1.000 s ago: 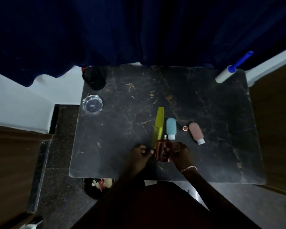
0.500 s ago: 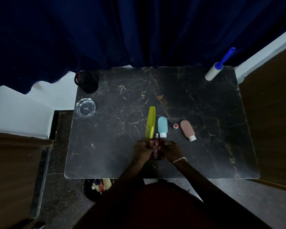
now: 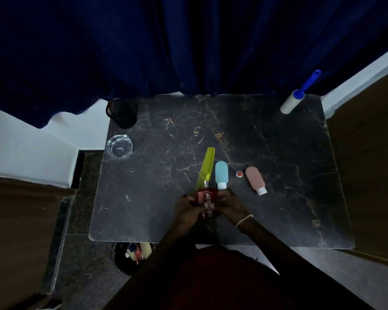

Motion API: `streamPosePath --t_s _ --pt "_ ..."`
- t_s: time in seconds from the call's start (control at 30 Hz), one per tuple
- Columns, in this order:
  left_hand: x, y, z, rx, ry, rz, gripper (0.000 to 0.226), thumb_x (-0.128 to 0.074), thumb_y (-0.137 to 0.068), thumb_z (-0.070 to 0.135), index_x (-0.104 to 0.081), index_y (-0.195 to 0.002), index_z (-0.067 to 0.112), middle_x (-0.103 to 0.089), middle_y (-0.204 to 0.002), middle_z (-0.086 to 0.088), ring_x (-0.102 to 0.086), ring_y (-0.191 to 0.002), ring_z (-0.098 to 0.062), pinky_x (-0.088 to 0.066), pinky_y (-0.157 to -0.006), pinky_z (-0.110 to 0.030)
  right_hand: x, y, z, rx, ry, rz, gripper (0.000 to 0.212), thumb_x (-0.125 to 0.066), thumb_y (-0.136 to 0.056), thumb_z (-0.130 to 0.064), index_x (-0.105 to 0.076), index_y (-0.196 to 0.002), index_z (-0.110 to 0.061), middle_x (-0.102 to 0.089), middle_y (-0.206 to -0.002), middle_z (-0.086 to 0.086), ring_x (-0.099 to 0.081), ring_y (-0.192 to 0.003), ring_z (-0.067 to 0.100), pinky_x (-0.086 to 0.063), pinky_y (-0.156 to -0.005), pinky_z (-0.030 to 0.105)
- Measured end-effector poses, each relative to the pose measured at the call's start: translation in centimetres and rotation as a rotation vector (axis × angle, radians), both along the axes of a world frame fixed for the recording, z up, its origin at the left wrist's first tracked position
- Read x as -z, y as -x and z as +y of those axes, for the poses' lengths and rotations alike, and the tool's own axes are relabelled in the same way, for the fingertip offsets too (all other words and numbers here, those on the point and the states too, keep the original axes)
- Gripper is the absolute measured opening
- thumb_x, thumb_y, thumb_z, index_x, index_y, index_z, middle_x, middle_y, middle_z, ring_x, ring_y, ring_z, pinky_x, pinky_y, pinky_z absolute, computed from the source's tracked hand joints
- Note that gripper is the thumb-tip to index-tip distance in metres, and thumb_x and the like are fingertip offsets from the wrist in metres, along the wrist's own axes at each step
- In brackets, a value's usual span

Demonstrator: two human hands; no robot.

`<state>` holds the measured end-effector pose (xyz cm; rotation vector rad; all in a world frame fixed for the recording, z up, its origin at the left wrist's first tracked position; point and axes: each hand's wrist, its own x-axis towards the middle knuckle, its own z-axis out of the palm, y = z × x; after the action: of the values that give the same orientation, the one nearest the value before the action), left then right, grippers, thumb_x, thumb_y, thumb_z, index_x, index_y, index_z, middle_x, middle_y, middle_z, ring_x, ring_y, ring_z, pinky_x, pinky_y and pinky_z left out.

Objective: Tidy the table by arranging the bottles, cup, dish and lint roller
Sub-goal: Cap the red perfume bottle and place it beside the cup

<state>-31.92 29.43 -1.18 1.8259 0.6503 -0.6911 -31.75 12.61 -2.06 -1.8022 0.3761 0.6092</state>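
Both hands, left hand (image 3: pixel 187 209) & right hand (image 3: pixel 230 203), have fingers closed round the red bottle (image 3: pixel 207 197) at the near-centre of the table (image 3: pixel 278 153), prob. steadying it for placement. Blue bottle (image 3: pixel 221 174) & pink bottle (image 3: pixel 255 180) lie just beyond, w/ lint roller (image 3: pixel 295 99) far right, cup (image 3: pixel 121 113) & dish (image 3: pixel 119 146) far left.

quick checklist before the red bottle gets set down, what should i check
1. Grip: left hand and right hand both hold the square red glass perfume bottle: ok.
2. Bottle cap: bare spray nozzle on top, and a small round red cap lies apart on the black marble table: not ok.
3. Close neighbours: the yellow-green plastic comb and the light blue squeeze bottle lie just beyond the hands: not ok, crowded.
4. Free spot: bare table to the left of the hands: ok.
5. Pink squeeze bottle lying flat, clear of the hands: ok.
6. Whether the red bottle touches the table: cannot tell.
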Motion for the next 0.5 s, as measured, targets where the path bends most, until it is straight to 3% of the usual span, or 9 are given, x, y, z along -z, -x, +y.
streamPosePath --t_s 0.07,0.17,0.23,0.3,0.4,0.5 --pt "-0.5 0.0 0.6 -0.078 0.127 0.027 0.037 -0.087 -0.080 0.015 -0.074 -0.114 0.008 -0.079 -0.108 -0.014 -0.076 -0.096 -0.029 -0.063 -0.081 -0.037 -0.6 -0.2 0.0 -0.011 -0.046 -0.037 0.036 -0.084 -0.074 -0.004 -0.061 -0.102 -0.003 -0.070 -0.084 -0.005 -0.068 -0.074 -0.001 -0.054 -0.066 0.016" --pt "-1.9 0.0 1.3 -0.184 0.374 0.060 0.046 -0.081 -0.084 0.017 -0.067 -0.128 0.013 -0.076 -0.117 -0.010 -0.074 -0.107 -0.029 -0.063 -0.081 -0.038 -2.2 -0.6 0.3 -0.093 -0.129 -0.034 0.027 -0.080 -0.081 -0.010 -0.063 -0.102 -0.010 -0.070 -0.082 -0.004 -0.068 -0.071 0.005 -0.055 -0.058 0.021" --pt "-2.9 0.0 1.7 -0.241 0.473 0.065 0.042 -0.078 -0.087 0.018 -0.067 -0.127 0.016 -0.077 -0.116 -0.008 -0.075 -0.105 -0.027 -0.063 -0.075 -0.036 -2.6 -1.5 0.0 -0.089 -0.128 -0.068 0.019 -0.075 -0.088 -0.017 -0.065 -0.102 -0.007 -0.070 -0.083 0.001 -0.066 -0.070 0.011 -0.055 -0.056 0.026" --pt "-3.7 0.0 2.0 -0.277 0.519 0.045 0.035 -0.076 -0.089 0.015 -0.069 -0.123 0.016 -0.079 -0.113 -0.009 -0.077 -0.101 -0.026 -0.063 -0.072 -0.035 -2.5 -2.8 -0.9 -0.079 0.082 -0.202 0.015 -0.070 -0.092 -0.019 -0.069 -0.098 -0.005 -0.072 -0.083 0.001 -0.066 -0.070 0.009 -0.056 -0.065 0.032" --pt "-4.4 0.1 2.1 -0.313 0.541 0.015 0.029 -0.074 -0.091 0.012 -0.071 -0.120 0.015 -0.079 -0.112 -0.012 -0.078 -0.097 -0.026 -0.063 -0.069 -0.034 -1.5 -5.1 -3.1 -0.237 0.680 -0.426 0.021 -0.063 -0.092 -0.016 -0.071 -0.104 0.000 -0.073 -0.103 0.013 -0.068 -0.100 0.026 -0.051 -0.091 0.036" --pt "-4.8 0.3 2.1 -0.293 0.519 0.005 0.032 -0.074 -0.091 0.016 -0.069 -0.122 0.018 -0.079 -0.112 -0.007 -0.077 -0.101 -0.025 -0.063 -0.072 -0.034 0.0 -6.4 -4.2 -0.514 0.962 -0.356 0.039 -0.056 -0.095 -0.020 -0.060 -0.131 -0.006 -0.061 -0.134 0.013 -0.052 -0.130 0.029 -0.040 -0.109 0.036"
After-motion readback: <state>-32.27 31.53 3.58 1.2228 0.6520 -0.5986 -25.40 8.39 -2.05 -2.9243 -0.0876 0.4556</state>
